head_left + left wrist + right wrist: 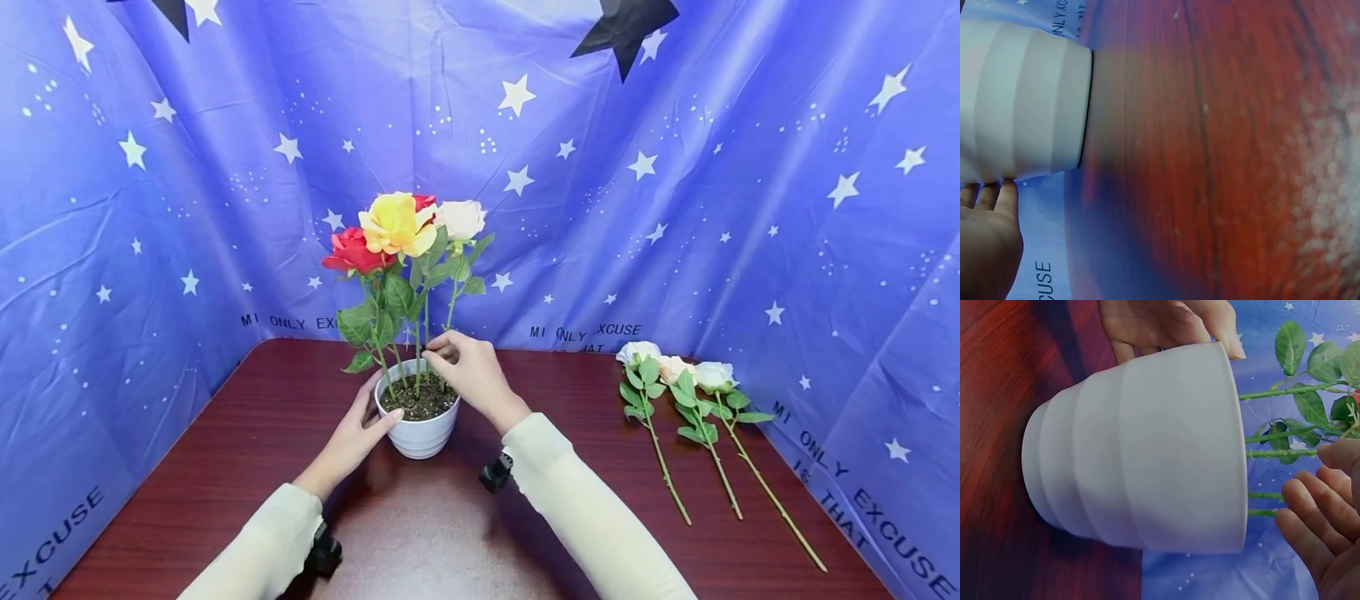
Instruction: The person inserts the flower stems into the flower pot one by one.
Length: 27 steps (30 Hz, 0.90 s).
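Note:
A white ribbed flower pot (420,439) of dark soil (416,404) stands upright on the table. Rising from it are a yellow rose (396,223), two red roses (356,252) and a pale pink rose (461,220). My left hand (360,435) grips the pot's left side, thumb at the rim; in the right wrist view its fingers lie along the pot wall (1172,444). Above the rim, my right hand (474,377) pinches a green rose stem (1291,453) between thumb and forefinger. Which bloom that stem carries I cannot tell.
Three pale roses lie side by side at the table's right: a white one (637,353), a cream one (675,368) and another white one (714,377), stems pointing toward the front. A blue star-patterned cloth (570,208) hangs behind the dark red wooden table (555,400).

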Available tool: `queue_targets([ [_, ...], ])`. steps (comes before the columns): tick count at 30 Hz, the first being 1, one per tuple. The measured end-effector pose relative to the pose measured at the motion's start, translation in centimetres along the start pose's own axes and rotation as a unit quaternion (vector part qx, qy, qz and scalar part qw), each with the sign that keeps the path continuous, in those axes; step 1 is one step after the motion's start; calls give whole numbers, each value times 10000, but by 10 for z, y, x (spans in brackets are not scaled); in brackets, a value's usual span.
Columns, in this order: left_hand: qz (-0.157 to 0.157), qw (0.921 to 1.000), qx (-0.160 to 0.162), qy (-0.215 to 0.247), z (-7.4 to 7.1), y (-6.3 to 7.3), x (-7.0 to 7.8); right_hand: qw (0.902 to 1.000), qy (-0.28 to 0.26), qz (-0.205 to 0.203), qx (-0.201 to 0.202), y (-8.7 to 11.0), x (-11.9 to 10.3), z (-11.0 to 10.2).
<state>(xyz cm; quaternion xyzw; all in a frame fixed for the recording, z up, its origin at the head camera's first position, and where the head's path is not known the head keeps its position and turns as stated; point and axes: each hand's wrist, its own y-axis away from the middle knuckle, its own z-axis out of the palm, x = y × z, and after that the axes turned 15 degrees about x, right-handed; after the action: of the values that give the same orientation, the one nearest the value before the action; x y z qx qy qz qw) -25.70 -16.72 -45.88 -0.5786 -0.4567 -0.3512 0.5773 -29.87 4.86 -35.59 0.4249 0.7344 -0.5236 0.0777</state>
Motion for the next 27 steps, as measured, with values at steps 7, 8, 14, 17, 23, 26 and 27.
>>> queue_targets([
  [7,-30,10000,0,-90,-1,1,1,9999,18,-76,-75,5,6,-16],
  [8,-57,9999,14,-104,-1,1,2,9999,22,-88,-95,6,8,-19],
  [14,-209,9995,65,-232,-2,1,3,9996,89,-228,-136,10,20,-40],
  [17,-295,9989,61,-369,-2,2,5,9993,183,-321,-110,13,27,-55],
  [23,-343,9982,-44,-482,-6,6,5,9985,478,-265,-100,18,43,-86],
  [26,-290,9985,-96,-460,-8,6,4,9979,629,-127,-110,22,52,-101],
  [27,-281,9985,-100,-464,-8,6,4,9976,673,-95,-103,24,56,-106],
])
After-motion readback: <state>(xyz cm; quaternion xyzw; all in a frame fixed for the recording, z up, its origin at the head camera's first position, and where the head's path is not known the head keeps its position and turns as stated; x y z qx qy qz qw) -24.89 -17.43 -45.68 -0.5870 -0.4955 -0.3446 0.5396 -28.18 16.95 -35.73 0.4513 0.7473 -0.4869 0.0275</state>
